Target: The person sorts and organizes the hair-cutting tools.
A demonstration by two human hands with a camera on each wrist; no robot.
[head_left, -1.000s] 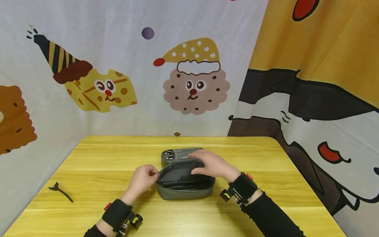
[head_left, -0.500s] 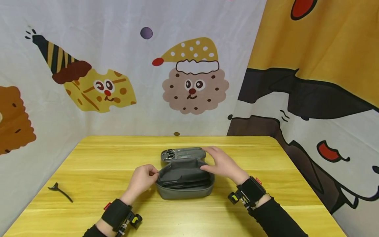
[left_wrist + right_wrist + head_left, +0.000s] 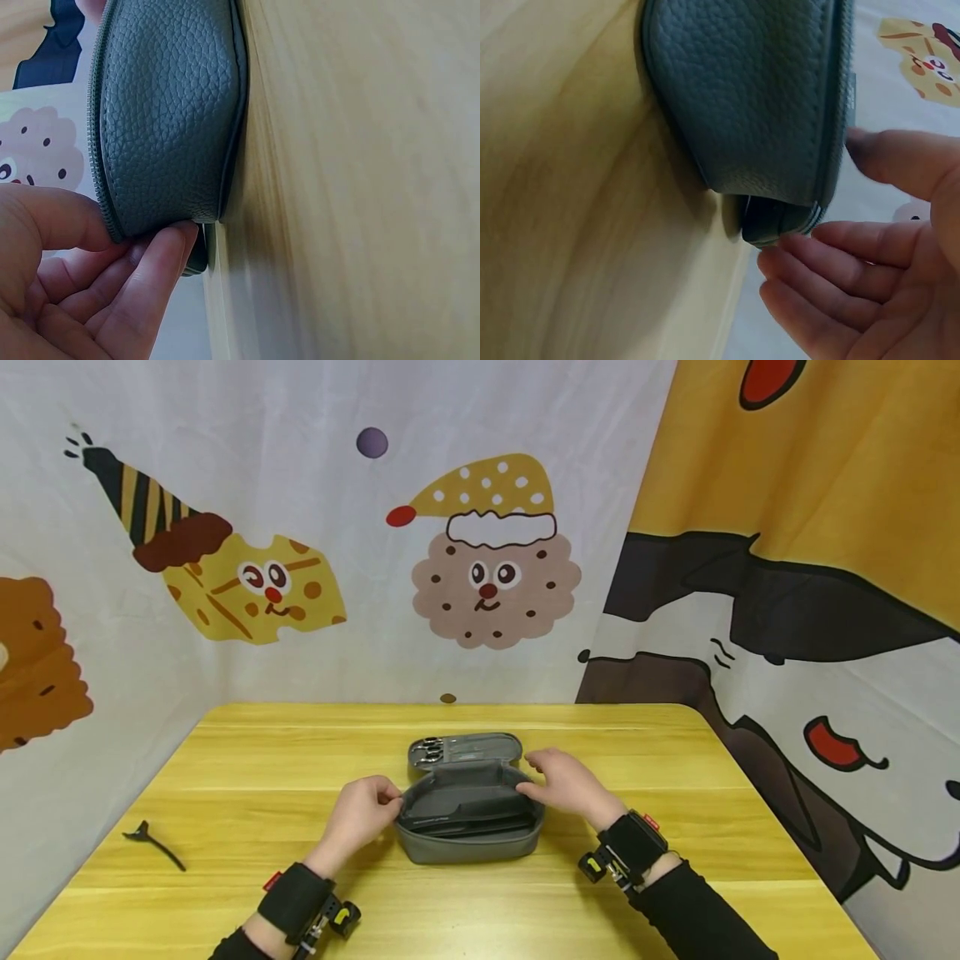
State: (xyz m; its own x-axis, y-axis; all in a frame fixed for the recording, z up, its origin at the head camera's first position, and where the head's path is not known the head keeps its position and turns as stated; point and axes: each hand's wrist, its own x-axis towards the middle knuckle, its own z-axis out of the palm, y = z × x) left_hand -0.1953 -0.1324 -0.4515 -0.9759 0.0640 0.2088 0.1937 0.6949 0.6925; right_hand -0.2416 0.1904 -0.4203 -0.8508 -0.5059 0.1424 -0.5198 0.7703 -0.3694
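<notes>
A grey leather-textured zippered case [image 3: 474, 850] stands unzipped in the middle of the table, its lid [image 3: 487, 748] folded back. Scissors [image 3: 430, 750] sit in the lid's left end. Inside the case lie dark, flat items [image 3: 472, 822] whose kind I cannot tell. At the case's left end, my left hand [image 3: 358, 814] pinches the edge between thumb and fingers, as the left wrist view shows at the zipper [image 3: 97, 150]. My right hand [image 3: 566, 787] is at the right end, thumb close to the rim, fingers [image 3: 840, 259] extended near the lid's end.
A small black tool [image 3: 153, 843] with a thin handle and a forked head lies at the left of the wooden table [image 3: 465, 910]. Behind the table hangs a curtain [image 3: 315, 677] with cartoon prints.
My right hand has moved right, from over the case's opening to beside its right end, then slightly lower. The left hand and the case have stayed put.
</notes>
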